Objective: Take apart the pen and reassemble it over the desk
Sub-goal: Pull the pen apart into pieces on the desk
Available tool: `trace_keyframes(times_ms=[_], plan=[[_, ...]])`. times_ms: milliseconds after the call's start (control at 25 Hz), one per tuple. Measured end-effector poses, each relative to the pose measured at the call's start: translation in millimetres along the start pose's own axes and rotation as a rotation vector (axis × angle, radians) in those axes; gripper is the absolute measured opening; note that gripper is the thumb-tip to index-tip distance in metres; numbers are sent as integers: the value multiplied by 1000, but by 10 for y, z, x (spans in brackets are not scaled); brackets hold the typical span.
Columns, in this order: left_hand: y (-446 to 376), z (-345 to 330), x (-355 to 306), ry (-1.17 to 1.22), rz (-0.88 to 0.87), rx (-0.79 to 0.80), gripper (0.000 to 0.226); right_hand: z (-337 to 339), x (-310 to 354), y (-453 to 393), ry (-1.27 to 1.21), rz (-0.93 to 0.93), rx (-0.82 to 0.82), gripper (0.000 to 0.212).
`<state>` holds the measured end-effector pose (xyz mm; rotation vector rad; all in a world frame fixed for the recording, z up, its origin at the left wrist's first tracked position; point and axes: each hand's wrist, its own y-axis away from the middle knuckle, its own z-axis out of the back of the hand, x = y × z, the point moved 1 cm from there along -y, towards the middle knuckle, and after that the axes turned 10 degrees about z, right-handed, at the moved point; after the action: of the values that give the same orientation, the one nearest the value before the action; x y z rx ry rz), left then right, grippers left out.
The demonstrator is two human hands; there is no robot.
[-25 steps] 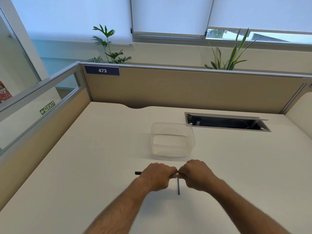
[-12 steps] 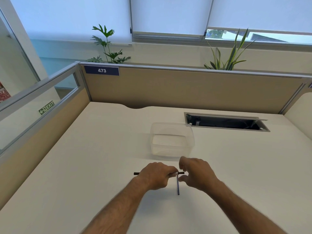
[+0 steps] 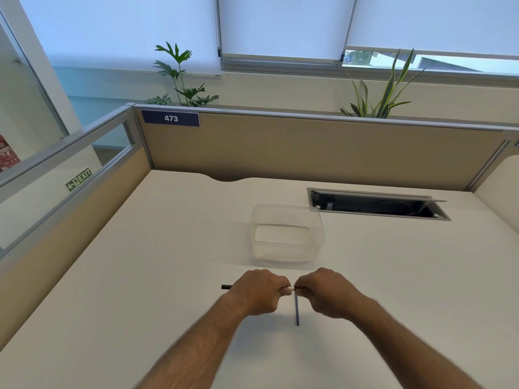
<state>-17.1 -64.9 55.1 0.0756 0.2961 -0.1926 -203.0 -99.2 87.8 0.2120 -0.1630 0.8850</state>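
Both hands grip a thin dark pen barrel (image 3: 226, 287) held level.

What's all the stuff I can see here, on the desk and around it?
Pen body: 1, black, held level over the desk, one end poking out past the left hand.
Thin rod: 1, dark blue, lying on the desk between the hands; likely the pen's refill.
Container: 1, clear plastic, on the desk behind the hands, looks empty.
Cable hatch: 1, grey frame, open, set in the desk at right rear.
Number plate 473: 1, dark blue, on the partition.
Plants: 2, green, behind the partition.
Exit sign: 1, green, far left.
Left hand: 1, closed on the pen.
Right hand: 1, pinching the pen's other end.
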Motion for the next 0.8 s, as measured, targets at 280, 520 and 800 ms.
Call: trace_keyframes(times_ms=[280,520,800], plan=[[16,37,76,37,38,-61,25,18,-115,70,-149,-171,-282,11],[58,59,79,241,120,-176,18,-106,-260,166,-373,-421,-457,12],[21,47,77,545,236,-330,8,-397,-365,278,-473,-735,-397,9]])
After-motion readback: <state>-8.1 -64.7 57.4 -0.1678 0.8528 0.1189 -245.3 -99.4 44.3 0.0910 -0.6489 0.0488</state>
